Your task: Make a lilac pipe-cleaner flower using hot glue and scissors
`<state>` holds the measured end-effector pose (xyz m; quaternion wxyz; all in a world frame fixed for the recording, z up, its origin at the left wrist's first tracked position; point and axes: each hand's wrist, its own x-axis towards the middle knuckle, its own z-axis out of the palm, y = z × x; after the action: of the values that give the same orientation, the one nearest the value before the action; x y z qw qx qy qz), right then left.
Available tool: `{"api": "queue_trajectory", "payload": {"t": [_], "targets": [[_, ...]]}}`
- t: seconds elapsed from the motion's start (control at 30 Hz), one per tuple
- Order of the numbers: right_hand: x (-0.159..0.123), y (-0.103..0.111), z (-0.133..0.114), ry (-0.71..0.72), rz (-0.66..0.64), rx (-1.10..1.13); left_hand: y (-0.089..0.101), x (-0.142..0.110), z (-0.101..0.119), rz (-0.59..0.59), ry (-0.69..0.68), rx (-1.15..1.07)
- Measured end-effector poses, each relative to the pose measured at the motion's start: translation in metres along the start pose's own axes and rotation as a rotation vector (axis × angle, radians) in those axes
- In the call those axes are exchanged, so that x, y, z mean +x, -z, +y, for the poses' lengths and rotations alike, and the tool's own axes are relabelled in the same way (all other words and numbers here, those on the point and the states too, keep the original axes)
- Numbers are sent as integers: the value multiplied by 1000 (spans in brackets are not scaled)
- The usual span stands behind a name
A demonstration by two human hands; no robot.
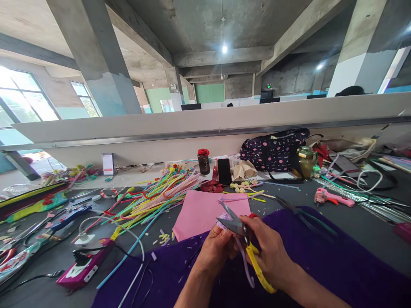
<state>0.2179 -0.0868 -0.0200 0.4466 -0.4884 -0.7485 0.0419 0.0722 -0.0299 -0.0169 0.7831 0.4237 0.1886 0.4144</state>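
My left hand (212, 248) is closed in a pinch on a lilac pipe cleaner (246, 266), whose upper part is a fluffy bunched piece; a long tail hangs below the fingers. In my right hand (268, 241) is a pair of scissors (255, 267) with yellow handles. Their metal blades are parted and point left, crossing in front of the fluffy piece just above my left fingertips. Whether the blades touch it I cannot tell. Beneath both hands lies a dark purple cloth (160, 269), with a pink sheet (202, 209) just beyond them.
Several coloured pipe cleaners (154, 196) are heaped at left, near a magenta power strip (85, 265) and white cable. Behind stand a dark bottle (203, 162), a phone (224, 172) and a patterned bag (272, 149). Pliers (298, 211) and a pink glue gun (335, 196) lie right.
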Motion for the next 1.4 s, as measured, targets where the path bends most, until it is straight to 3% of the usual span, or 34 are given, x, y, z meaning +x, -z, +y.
{"api": "queue_trajectory", "payload": {"t": [0.4,1.4], "targets": [[0,0,-1,53,10,15,2,1,0,-57,9,37],[-3,-4,5,65,-1,-1,4,0,0,-39,-23,-5]]}}
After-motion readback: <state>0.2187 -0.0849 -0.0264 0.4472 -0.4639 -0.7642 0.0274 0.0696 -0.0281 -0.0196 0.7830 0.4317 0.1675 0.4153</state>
